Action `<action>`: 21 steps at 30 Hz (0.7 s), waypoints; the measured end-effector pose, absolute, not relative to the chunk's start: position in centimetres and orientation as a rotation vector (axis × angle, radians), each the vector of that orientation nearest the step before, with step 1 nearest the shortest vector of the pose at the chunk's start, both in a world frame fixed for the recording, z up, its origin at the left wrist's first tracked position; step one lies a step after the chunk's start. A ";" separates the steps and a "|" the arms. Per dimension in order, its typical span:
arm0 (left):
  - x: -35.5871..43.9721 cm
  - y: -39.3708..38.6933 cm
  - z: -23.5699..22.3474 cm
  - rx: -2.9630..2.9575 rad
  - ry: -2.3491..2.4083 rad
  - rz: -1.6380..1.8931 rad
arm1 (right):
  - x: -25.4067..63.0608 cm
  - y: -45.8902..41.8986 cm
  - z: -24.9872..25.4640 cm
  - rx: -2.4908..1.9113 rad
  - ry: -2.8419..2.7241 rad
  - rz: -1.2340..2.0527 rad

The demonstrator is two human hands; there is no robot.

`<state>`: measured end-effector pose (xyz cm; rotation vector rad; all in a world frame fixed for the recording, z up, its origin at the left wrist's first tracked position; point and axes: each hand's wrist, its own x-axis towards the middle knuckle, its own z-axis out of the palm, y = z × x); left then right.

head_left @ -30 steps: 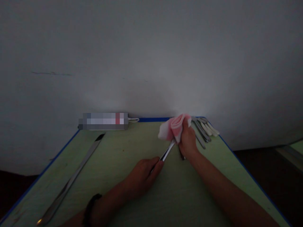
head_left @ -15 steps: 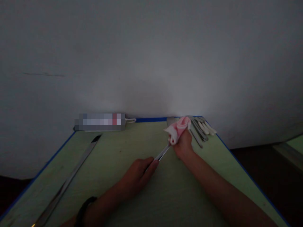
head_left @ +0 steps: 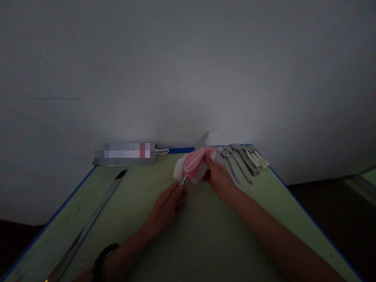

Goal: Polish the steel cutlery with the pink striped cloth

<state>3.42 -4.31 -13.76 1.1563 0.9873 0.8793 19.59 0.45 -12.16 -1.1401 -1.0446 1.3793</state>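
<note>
- Knife (head_left: 201, 142): extends ahead of your left hand (head_left: 168, 204), which clasps its handle; long axis runs forward, angled right.
- Your right hand (head_left: 219, 177), nearer the tip, holds cloth (head_left: 194, 166) over the knife's middle.

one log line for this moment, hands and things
left hand: holds knife | right hand: holds pink-white cloth over knife | spoons: right of cloth

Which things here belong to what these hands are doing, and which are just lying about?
In use:
- knife, gripped by the left hand
- pink cloth, over part of the knife, in the right hand

Apparently just lying about:
- spoons
- white-handled utensils
- long metal strip
- blurred box
</note>
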 end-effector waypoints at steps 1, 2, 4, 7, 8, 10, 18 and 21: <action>3.5 -4.2 -13.7 1.138 1.015 0.914 | 20.1 0.6 -12.0 -1.141 -1.072 1.410; 3.5 -4.2 -13.7 1.127 1.043 0.944 | 20.7 0.7 -11.8 -1.149 -1.132 1.430; 3.5 -4.1 -13.6 1.124 1.087 0.959 | 21.9 0.9 -11.5 -1.204 -1.393 1.359; 3.5 -4.2 -13.6 1.193 1.124 0.885 | 23.6 1.1 -10.7 -1.382 -1.797 0.824; 3.5 -4.3 -13.6 1.233 1.132 0.852 | 24.1 1.1 -10.4 -1.434 -1.860 0.620; 3.5 -4.3 -13.6 1.310 1.151 0.798 | 24.7 1.0 -9.5 -1.477 -1.924 0.363; 3.4 -3.7 -13.1 1.408 1.297 0.733 | 24.6 -0.7 -7.4 -1.584 -2.375 0.516; 3.5 -3.7 -12.7 1.348 1.284 0.759 | 24.6 -1.0 -8.0 -1.721 -2.508 0.566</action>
